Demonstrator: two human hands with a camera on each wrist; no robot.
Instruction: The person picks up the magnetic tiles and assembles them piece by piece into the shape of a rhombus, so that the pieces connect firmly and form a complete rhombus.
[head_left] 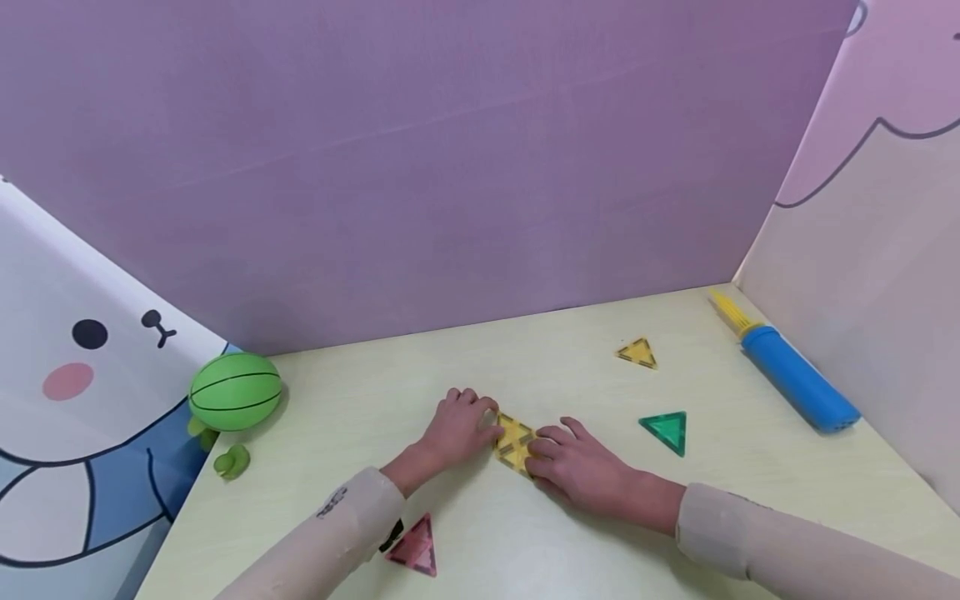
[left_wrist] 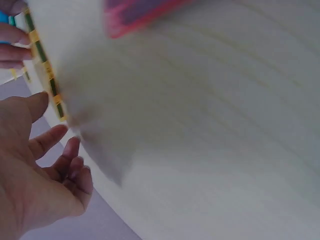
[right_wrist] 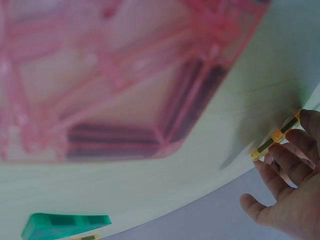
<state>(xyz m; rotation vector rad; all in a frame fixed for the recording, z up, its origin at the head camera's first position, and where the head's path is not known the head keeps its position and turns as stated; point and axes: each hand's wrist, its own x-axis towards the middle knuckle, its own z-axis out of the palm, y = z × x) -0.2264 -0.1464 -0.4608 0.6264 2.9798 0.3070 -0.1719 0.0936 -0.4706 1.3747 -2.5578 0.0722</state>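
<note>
Yellow see-through magnetic tiles (head_left: 514, 442) lie joined on the table between the two hands, forming a slanted four-sided shape. The left hand (head_left: 459, 429) holds their left edge with thumb and index finger; its other fingers curl loosely in the left wrist view. On the opposite side, the right hand (head_left: 581, 468) grips the right edge, its fingertips over the border. The right wrist view shows those fingers along the yellow tile's edge (right_wrist: 276, 137). A red triangular tile (head_left: 417, 547) rests beside the left sleeve, and a green triangular tile (head_left: 667, 431) lies beyond the right hand.
Another yellow triangular tile (head_left: 638, 352) lies farther back. A blue pump (head_left: 798, 375) with a yellow nozzle lies along the right wall. At the left edge are a green balloon (head_left: 236, 392) and a small green toy (head_left: 232, 462). A purple wall (head_left: 450, 167) bounds the table behind.
</note>
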